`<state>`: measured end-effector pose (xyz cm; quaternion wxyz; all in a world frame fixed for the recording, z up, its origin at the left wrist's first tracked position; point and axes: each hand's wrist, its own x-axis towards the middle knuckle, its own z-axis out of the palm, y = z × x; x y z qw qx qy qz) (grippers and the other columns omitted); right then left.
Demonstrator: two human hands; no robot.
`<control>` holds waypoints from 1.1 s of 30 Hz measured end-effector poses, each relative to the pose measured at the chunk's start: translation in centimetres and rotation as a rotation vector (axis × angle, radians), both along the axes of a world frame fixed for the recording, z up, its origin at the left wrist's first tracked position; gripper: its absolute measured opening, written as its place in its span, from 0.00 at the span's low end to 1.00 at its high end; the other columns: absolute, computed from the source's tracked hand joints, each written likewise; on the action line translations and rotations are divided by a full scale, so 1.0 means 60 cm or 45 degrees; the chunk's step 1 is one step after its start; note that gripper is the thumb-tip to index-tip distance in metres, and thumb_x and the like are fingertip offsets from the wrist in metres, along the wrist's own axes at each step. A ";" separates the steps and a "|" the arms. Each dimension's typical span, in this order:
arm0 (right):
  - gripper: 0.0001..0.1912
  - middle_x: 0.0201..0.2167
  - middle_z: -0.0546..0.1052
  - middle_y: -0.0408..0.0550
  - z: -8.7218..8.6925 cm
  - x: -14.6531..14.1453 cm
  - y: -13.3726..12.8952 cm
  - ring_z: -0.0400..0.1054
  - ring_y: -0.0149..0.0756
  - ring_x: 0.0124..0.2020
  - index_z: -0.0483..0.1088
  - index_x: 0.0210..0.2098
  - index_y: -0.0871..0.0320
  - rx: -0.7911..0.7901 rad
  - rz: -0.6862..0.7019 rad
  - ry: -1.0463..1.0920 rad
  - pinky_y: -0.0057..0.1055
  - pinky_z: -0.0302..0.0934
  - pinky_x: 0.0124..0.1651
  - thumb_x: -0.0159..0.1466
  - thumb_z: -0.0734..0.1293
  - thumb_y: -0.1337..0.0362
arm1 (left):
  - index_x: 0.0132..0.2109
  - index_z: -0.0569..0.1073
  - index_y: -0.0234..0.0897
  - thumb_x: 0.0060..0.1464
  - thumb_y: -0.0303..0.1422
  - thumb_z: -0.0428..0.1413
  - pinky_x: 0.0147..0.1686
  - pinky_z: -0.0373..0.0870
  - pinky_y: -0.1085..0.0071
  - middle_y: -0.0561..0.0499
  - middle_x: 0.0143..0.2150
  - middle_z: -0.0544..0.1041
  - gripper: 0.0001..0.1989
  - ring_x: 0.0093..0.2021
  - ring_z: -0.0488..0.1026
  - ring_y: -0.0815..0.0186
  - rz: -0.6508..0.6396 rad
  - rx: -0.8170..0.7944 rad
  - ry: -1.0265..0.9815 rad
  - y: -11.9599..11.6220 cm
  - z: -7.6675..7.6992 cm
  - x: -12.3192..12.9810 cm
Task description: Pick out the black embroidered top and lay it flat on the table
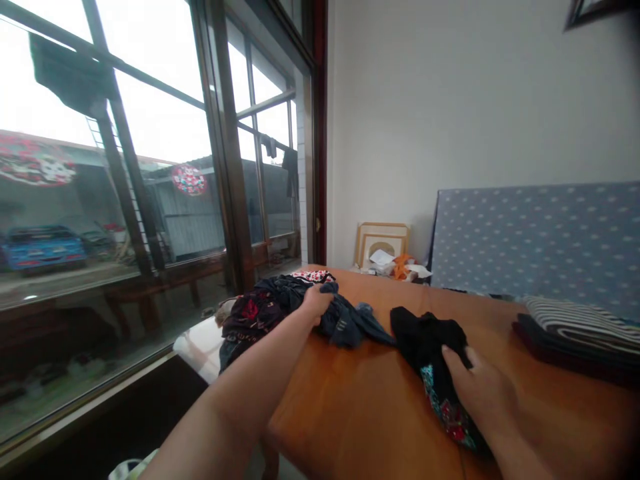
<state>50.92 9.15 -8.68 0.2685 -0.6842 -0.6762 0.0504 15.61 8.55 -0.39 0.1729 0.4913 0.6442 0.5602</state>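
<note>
My left hand (317,302) reaches to the heap at the table's far left, its fingers closed on a dark blue garment (345,323). Part of that garment stretches right across the wooden table (350,393) toward a black garment (420,333) with turquoise and red floral decoration. On the right, my right hand (475,383) is closed on the black garment, fingers partly hidden in its folds. Beside my left hand lies a dark garment with a red flower pattern (250,313), heaped with other crumpled clothes. Whether the blue and black pieces are joined, I cannot tell.
Folded clothes, a striped one (575,320) on top, lie at the table's right. Behind the table are a blue patterned panel (535,233), wooden frames (383,230) and loose papers with an orange bag (401,267). Large windows (165,133) run along the left.
</note>
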 end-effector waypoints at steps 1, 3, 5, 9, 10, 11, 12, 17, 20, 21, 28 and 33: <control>0.32 0.34 0.80 0.59 0.000 0.000 0.001 0.73 0.52 0.35 0.74 0.39 0.54 -0.004 0.000 0.002 0.37 0.60 0.34 0.65 0.50 0.38 | 0.41 0.76 0.36 0.46 0.29 0.60 0.32 0.73 0.66 0.50 0.28 0.76 0.12 0.31 0.76 0.60 0.090 0.067 -0.016 0.005 0.024 -0.021; 0.33 0.33 0.80 0.59 -0.001 0.001 0.003 0.73 0.53 0.36 0.74 0.40 0.54 -0.016 0.004 0.011 0.37 0.61 0.34 0.64 0.50 0.38 | 0.44 0.75 0.35 0.47 0.29 0.59 0.32 0.71 0.69 0.51 0.29 0.75 0.14 0.31 0.74 0.64 0.276 0.188 -0.034 0.013 0.075 -0.068; 0.33 0.33 0.79 0.58 -0.004 0.001 0.006 0.74 0.53 0.35 0.75 0.41 0.54 -0.035 0.004 0.027 0.37 0.61 0.34 0.64 0.51 0.37 | 0.46 0.73 0.33 0.49 0.29 0.58 0.33 0.70 0.71 0.51 0.33 0.74 0.15 0.32 0.73 0.66 0.463 0.279 -0.023 0.016 0.123 -0.117; 0.32 0.31 0.79 0.57 -0.011 0.003 0.017 0.74 0.54 0.34 0.74 0.39 0.53 -0.065 0.009 0.043 0.38 0.61 0.34 0.63 0.51 0.37 | 0.51 0.70 0.33 0.52 0.30 0.55 0.42 0.69 0.68 0.45 0.43 0.73 0.18 0.43 0.72 0.62 0.771 0.318 0.116 -0.004 0.181 -0.204; 0.32 0.31 0.79 0.57 -0.013 0.003 0.019 0.74 0.54 0.35 0.74 0.38 0.53 -0.067 0.012 0.042 0.38 0.62 0.34 0.63 0.50 0.36 | 0.52 0.69 0.33 0.53 0.30 0.55 0.46 0.68 0.66 0.43 0.46 0.72 0.18 0.47 0.71 0.59 0.825 0.292 0.169 -0.014 0.182 -0.219; 0.32 0.30 0.79 0.57 -0.015 0.004 0.021 0.74 0.54 0.34 0.74 0.38 0.52 -0.064 0.013 0.042 0.39 0.62 0.34 0.63 0.50 0.36 | 0.53 0.68 0.33 0.54 0.31 0.54 0.49 0.67 0.64 0.40 0.50 0.71 0.19 0.51 0.70 0.57 0.864 0.253 0.225 -0.024 0.178 -0.231; 0.32 0.30 0.79 0.57 -0.016 0.004 0.022 0.74 0.54 0.34 0.74 0.38 0.53 -0.058 0.015 0.043 0.39 0.62 0.34 0.63 0.51 0.36 | 0.54 0.68 0.34 0.55 0.31 0.53 0.53 0.65 0.61 0.38 0.54 0.69 0.19 0.54 0.68 0.54 0.885 0.201 0.280 -0.036 0.167 -0.240; 0.32 0.30 0.79 0.58 -0.016 0.003 0.014 0.74 0.55 0.32 0.76 0.40 0.52 -0.017 0.023 0.071 0.41 0.62 0.34 0.62 0.52 0.36 | 0.46 0.74 0.35 0.45 0.41 0.64 0.55 0.59 0.42 0.31 0.54 0.71 0.22 0.58 0.65 0.35 0.740 -0.227 0.488 -0.079 0.068 -0.240; 0.32 0.30 0.79 0.58 -0.013 0.002 0.012 0.74 0.55 0.33 0.75 0.41 0.52 -0.041 0.035 0.076 0.40 0.62 0.35 0.63 0.52 0.37 | 0.50 0.74 0.41 0.43 0.48 0.64 0.58 0.50 0.37 0.35 0.60 0.70 0.28 0.63 0.59 0.34 0.650 -0.356 0.607 -0.086 0.028 -0.227; 0.32 0.31 0.79 0.58 -0.012 0.002 0.012 0.74 0.54 0.33 0.75 0.41 0.52 -0.060 0.030 0.072 0.40 0.62 0.35 0.63 0.52 0.36 | 0.52 0.73 0.43 0.43 0.49 0.64 0.59 0.48 0.37 0.36 0.63 0.68 0.29 0.65 0.56 0.34 0.636 -0.382 0.652 -0.086 0.024 -0.224; 0.31 0.33 0.80 0.57 -0.003 -0.002 0.008 0.73 0.51 0.36 0.75 0.39 0.55 -0.017 0.012 0.090 0.37 0.60 0.34 0.63 0.53 0.38 | 0.62 0.67 0.41 0.54 0.46 0.56 0.56 0.54 0.42 0.34 0.62 0.66 0.31 0.61 0.59 0.38 0.686 -0.339 1.192 -0.072 0.038 -0.169; 0.27 0.32 0.79 0.53 0.014 -0.023 -0.019 0.73 0.47 0.35 0.75 0.41 0.55 0.110 0.056 0.222 0.34 0.58 0.34 0.64 0.56 0.41 | 0.55 0.74 0.42 0.57 0.47 0.54 0.53 0.63 0.56 0.41 0.55 0.73 0.23 0.55 0.68 0.47 0.301 -0.174 1.040 -0.058 0.012 -0.068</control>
